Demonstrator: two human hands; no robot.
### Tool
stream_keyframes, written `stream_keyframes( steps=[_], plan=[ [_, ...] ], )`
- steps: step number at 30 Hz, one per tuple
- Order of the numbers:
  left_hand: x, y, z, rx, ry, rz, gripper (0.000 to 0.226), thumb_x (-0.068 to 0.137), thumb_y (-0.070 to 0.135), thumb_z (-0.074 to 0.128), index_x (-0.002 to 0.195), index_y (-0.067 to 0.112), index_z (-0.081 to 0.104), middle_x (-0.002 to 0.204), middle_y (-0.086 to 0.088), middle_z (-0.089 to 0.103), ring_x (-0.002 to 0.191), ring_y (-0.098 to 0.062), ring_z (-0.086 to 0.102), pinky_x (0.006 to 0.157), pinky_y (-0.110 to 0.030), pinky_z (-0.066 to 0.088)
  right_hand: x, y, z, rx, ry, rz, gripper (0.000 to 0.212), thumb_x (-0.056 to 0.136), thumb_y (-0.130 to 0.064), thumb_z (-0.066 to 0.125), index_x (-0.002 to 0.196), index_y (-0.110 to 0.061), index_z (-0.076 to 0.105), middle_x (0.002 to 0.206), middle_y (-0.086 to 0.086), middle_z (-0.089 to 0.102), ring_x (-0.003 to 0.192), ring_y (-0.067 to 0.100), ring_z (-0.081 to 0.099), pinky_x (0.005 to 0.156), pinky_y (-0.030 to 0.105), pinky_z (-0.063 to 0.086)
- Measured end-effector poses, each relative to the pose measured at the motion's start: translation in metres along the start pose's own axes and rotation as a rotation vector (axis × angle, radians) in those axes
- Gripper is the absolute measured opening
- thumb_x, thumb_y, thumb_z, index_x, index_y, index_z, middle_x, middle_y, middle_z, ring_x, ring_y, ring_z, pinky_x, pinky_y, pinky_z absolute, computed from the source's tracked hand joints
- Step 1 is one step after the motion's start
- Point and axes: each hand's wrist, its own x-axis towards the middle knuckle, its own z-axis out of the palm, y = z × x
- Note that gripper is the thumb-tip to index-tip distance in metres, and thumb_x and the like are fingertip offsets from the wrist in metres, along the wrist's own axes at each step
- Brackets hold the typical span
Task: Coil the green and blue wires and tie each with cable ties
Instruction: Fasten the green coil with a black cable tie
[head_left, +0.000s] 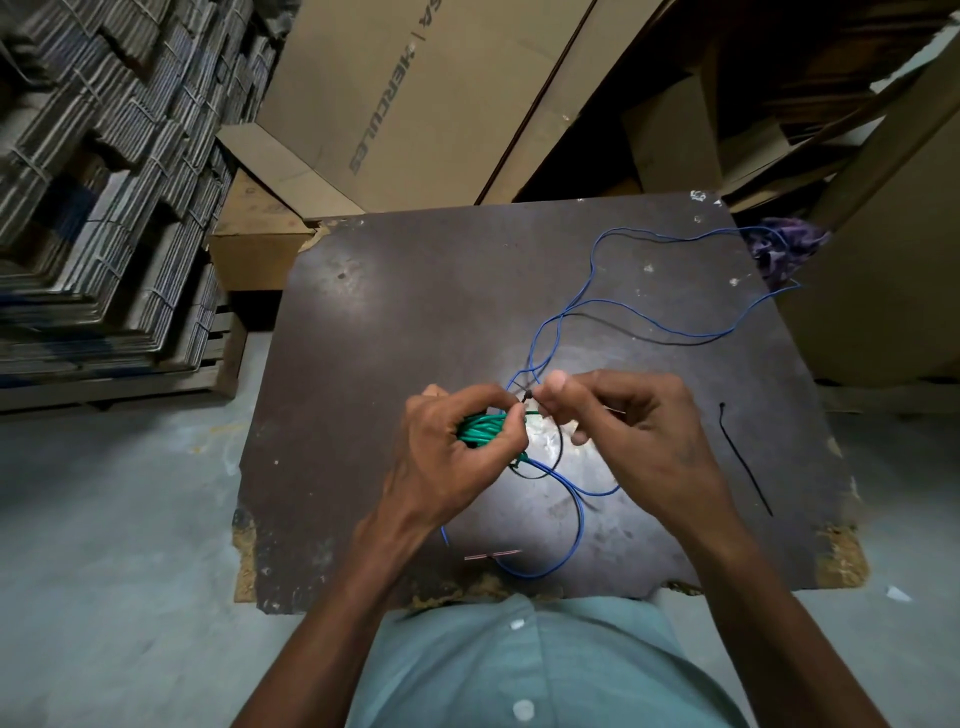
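My left hand (457, 452) grips a coiled bundle of green wire (480, 428) above the dark board. A thin black cable tie (558, 441) loops around the coil. My right hand (639, 431) pinches the tie's head end between thumb and forefinger, close to my left fingertips. The blue wire (576, 306) lies loose and uncoiled across the board, running from the far right edge down under my hands to a loop near the front edge. A second black cable tie (745, 457) lies flat on the board to the right of my right hand.
The worn dark board (374, 364) has chipped front corners. Large cardboard boxes (415, 93) stand behind it. Stacks of flattened cartons (104, 182) fill the left. A purple cloth (784, 249) sits off the far right corner. A grey floor (104, 545) lies to the left.
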Motion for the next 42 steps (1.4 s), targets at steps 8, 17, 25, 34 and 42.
stream_keyframes(
  steps=[8, 17, 25, 34, 42],
  plan=[
    [-0.004, -0.003, -0.004, 0.01, -0.043, 0.065, 0.015, 0.083, 0.029, 0.065, 0.073, 0.022, 0.072, 0.057, 0.007, 0.064, 0.05, -0.012, 0.042, 0.062, -0.02, 0.034, 0.01, 0.008, -0.008, 0.28, -0.218, 0.18, 0.03, 0.082, -0.005, 0.079, 0.112, -0.005, 0.073, 0.082, 0.019, 0.073, 0.07, 0.016, 0.068, 0.066, 0.022, 0.054],
    [-0.007, -0.004, -0.004, -0.018, -0.132, 0.098, 0.017, 0.082, 0.031, 0.064, 0.073, 0.019, 0.073, 0.053, 0.004, 0.06, 0.047, -0.021, 0.043, 0.059, -0.024, 0.033, 0.023, 0.023, -0.006, 0.502, -0.425, 0.504, 0.016, 0.08, -0.01, 0.076, 0.095, -0.006, 0.079, 0.078, 0.0, 0.068, 0.062, 0.009, 0.051, 0.056, 0.017, 0.041],
    [-0.007, -0.012, 0.004, -0.137, -0.135, -0.001, 0.014, 0.083, 0.029, 0.064, 0.072, 0.023, 0.069, 0.058, 0.007, 0.063, 0.05, -0.011, 0.053, 0.063, -0.029, 0.04, 0.029, 0.031, 0.003, 0.442, -0.276, 0.479, 0.017, 0.074, -0.021, 0.079, 0.088, -0.013, 0.081, 0.079, -0.002, 0.061, 0.071, 0.011, 0.043, 0.066, 0.027, 0.03],
    [0.0, -0.014, 0.003, -0.3, -0.159, -0.098, 0.013, 0.083, 0.025, 0.065, 0.072, 0.021, 0.068, 0.06, 0.009, 0.061, 0.052, -0.002, 0.053, 0.054, -0.018, 0.041, 0.028, 0.025, 0.015, 0.225, -0.126, 0.226, 0.012, 0.096, -0.016, 0.066, 0.089, -0.017, 0.076, 0.079, -0.01, 0.071, 0.078, 0.001, 0.064, 0.078, 0.02, 0.045],
    [-0.003, -0.009, 0.0, -0.283, -0.259, 0.003, 0.015, 0.081, 0.024, 0.063, 0.068, 0.019, 0.067, 0.055, 0.002, 0.06, 0.048, -0.013, 0.052, 0.055, -0.016, 0.038, 0.037, 0.032, 0.012, 0.5, -0.116, 0.339, 0.013, 0.1, -0.009, 0.056, 0.093, -0.008, 0.068, 0.078, 0.002, 0.072, 0.071, 0.011, 0.062, 0.069, 0.02, 0.051]
  ],
)
